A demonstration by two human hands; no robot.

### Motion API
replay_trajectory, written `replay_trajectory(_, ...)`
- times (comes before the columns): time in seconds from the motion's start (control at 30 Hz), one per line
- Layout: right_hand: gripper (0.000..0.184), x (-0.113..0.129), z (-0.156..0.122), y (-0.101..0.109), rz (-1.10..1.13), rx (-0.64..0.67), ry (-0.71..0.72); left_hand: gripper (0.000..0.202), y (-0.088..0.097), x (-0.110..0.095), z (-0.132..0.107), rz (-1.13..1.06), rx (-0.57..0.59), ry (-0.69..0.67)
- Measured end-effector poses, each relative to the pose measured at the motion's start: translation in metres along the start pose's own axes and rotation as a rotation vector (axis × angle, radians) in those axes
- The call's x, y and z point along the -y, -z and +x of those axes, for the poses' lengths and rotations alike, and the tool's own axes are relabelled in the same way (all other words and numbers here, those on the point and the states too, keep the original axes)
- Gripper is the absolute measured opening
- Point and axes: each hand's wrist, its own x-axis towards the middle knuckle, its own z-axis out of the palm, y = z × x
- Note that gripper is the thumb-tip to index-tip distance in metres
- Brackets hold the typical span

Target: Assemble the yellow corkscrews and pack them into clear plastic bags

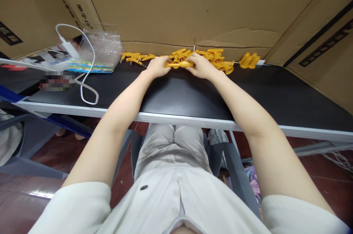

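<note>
A yellow plastic piece [179,64] is held level between two bare hands, just above or on the far part of a black tabletop [187,94]; whether it touches the surface is hard to tell. The left hand [158,67] pinches its left end with curled fingers. The right hand [202,65] grips its right end, thumb on the near side. The hands are close together, with only the middle of the piece showing between them.

Just beyond and to the right of the hands lies a jumbled cluster of yellow parts [217,57] with round, cup-like ends. Left of the hands, a row of yellow handles [135,57] carries small metal spirals. Farther right, three yellow cones [249,60] stand side by side, near a small white scrap [260,62].

On the left of the table, a clear plastic bag [103,45] lies against a brightly coloured flat stack [96,67]. A white cable [93,54] loops over them and down toward the near edge, beside a pixelated patch.

Cardboard walls [171,2] enclose the far side and both ends. A pale metal rim [179,118] runs along the table's near edge. Nearest, the person sits in a pale, short-sleeved buttoned shirt [165,197].
</note>
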Motion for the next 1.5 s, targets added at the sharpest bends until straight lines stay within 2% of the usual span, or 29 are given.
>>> replay_trajectory(0.17, 0.055, -0.015, 0.006, -0.004, 0.121, -0.037, -0.083, 0.052, -0.001, 0.004, 0.002, -0.02, -0.023, -0.032)
replay_trajectory(0.33, 0.063, -0.027, 0.007, -0.006, 0.272, -0.006, -0.152, 0.05, -0.003, 0.008, 0.005, -0.041, -0.014, -0.046)
replay_trajectory(0.43, 0.06, -0.018, 0.003, 0.005, 0.449, 0.032, -0.269, 0.047, -0.007, 0.012, 0.008, -0.05, -0.027, -0.059)
replay_trajectory(0.53, 0.047, -0.001, -0.004, 0.021, 0.655, 0.094, -0.421, 0.045, -0.011, 0.017, 0.011, -0.051, -0.043, -0.068)
replay_trajectory(0.63, 0.039, 0.012, -0.009, 0.032, 0.832, 0.138, -0.501, 0.045, -0.013, 0.019, 0.012, -0.057, -0.056, -0.08)
replay_trajectory(0.87, 0.056, 0.01, -0.003, 0.029, 0.864, 0.221, -0.667, 0.041, -0.017, 0.022, 0.016, -0.125, -0.079, -0.134)
replay_trajectory(0.97, 0.051, 0.011, -0.003, 0.031, 0.904, 0.255, -0.678, 0.04, -0.018, 0.023, 0.017, -0.136, -0.076, -0.123)
replay_trajectory(1.13, 0.025, 0.012, -0.009, 0.039, 0.984, 0.229, -0.601, 0.041, -0.017, 0.023, 0.017, -0.14, -0.066, -0.111)
replay_trajectory(1.23, 0.028, 0.01, -0.01, 0.041, 0.984, 0.205, -0.587, 0.04, -0.018, 0.023, 0.018, -0.14, -0.071, -0.125)
replay_trajectory(1.3, 0.023, 0.01, -0.009, 0.04, 0.971, 0.216, -0.587, 0.04, -0.018, 0.024, 0.018, -0.142, -0.079, -0.132)
replay_trajectory(1.37, 0.028, 0.01, -0.007, 0.038, 0.951, 0.242, -0.596, 0.04, -0.018, 0.024, 0.017, -0.137, -0.092, -0.13)
replay_trajectory(1.5, 0.055, 0.011, -0.004, 0.033, 0.908, 0.256, -0.631, 0.038, -0.017, 0.022, 0.016, -0.126, -0.122, -0.118)
